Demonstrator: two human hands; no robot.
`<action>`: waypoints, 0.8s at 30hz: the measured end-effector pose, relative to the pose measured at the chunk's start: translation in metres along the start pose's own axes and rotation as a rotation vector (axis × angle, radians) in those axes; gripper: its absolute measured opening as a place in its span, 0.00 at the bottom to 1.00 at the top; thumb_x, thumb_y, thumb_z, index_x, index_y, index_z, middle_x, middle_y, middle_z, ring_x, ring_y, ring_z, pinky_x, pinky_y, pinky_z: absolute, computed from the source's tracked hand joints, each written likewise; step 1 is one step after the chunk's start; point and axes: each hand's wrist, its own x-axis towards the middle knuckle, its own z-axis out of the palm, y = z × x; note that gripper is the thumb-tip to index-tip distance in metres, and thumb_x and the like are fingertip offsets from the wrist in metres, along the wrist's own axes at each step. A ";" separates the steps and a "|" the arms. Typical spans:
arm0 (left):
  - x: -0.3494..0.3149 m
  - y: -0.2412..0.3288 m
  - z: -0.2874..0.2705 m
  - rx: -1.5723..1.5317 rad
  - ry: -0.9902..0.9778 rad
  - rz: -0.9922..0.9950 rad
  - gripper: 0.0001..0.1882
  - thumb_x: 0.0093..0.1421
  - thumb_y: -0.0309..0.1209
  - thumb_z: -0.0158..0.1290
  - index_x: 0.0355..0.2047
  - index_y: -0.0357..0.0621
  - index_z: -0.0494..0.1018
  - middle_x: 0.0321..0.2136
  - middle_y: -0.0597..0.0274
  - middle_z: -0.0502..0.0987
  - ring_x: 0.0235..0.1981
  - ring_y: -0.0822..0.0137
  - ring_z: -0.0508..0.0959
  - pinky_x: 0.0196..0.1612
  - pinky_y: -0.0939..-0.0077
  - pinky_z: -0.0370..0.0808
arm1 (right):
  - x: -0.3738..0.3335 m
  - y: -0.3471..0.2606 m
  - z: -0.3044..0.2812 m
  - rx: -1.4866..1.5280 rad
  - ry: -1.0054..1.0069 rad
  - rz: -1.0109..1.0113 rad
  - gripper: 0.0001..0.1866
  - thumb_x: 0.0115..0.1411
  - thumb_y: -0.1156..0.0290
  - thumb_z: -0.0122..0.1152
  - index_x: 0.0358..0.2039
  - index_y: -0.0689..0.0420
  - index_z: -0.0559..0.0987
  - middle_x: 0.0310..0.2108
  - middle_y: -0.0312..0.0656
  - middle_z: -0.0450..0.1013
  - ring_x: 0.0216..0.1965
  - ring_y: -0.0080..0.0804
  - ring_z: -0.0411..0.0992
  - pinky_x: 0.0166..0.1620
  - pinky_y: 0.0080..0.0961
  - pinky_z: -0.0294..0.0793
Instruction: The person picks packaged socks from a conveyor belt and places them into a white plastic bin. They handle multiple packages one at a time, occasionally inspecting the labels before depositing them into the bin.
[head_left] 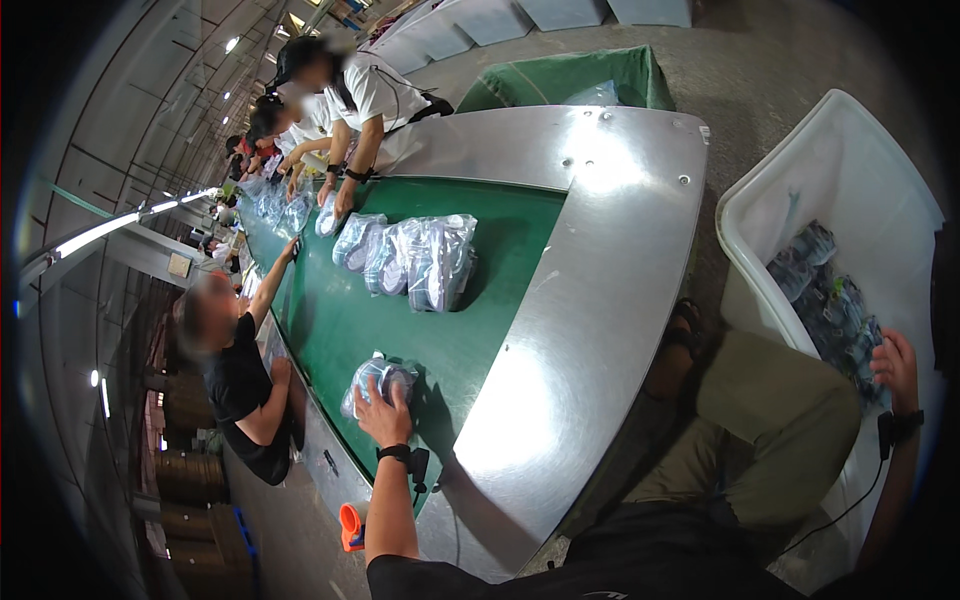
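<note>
My left hand (383, 412) reaches over the green conveyor belt (470, 350). Its fingers are spread across a clear plastic bag with bluish-grey, rounded, shoe-like contents (384, 376), touching its near side. Farther up the belt lies a row of similar clear bags (410, 258), pressed side by side. On the far right, my right hand (897, 370) is over the white plastic bin (745, 215), its fingers slightly bent and apart. Next to those fingers, inside the bin, is a heap of dark bagged items (825, 290); whether the fingertips touch it I cannot tell.
A broad metal edge (560, 330) frames the belt's end. Co-workers in white (375, 95) and in black (245, 370) reach onto the belt from opposite sides. A green cloth-covered container (560, 80) stands behind. An orange tape dispenser (351, 527) sits at the lower left edge.
</note>
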 end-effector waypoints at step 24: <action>0.031 0.112 -0.126 -1.677 -0.552 0.035 0.34 0.63 0.34 0.52 0.69 0.42 0.60 0.58 0.55 0.73 0.54 0.59 0.78 0.55 0.61 0.77 | -0.070 -0.142 0.049 0.071 -0.071 -0.288 0.21 0.71 0.63 0.53 0.60 0.59 0.73 0.36 0.33 0.75 0.35 0.18 0.74 0.34 0.17 0.72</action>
